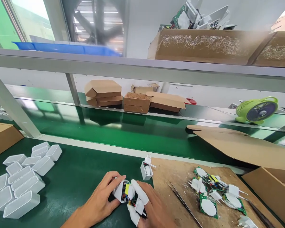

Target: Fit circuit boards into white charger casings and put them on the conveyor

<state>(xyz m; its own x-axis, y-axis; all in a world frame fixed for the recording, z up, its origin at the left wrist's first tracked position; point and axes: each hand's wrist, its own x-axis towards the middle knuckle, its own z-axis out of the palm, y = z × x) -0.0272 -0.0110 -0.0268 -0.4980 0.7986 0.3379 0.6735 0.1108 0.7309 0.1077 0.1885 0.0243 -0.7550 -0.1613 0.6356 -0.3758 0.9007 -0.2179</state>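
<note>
Your counter [80, 183] is dark green matting; behind it runs a glossy green conveyor belt [133, 129] under a grey metal shelf rail [142, 68] carrying brown cardboard boxes [204, 46]. Flat cardboard sheet [180, 177] on your right holds round-padded green circuit boards [207, 207] and thin metal tweezers [180, 199]. Smooth white plastic shells [21, 183] sit clustered at left. Lime fan [257, 110] far right. Your left hand [102, 199] is curled round the white charger housing [120, 191], front centre; your right hand [148, 205], white finger cots on, pinches the board [130, 193] in its open side. One assembled plug [146, 169] stands just beyond.
</note>
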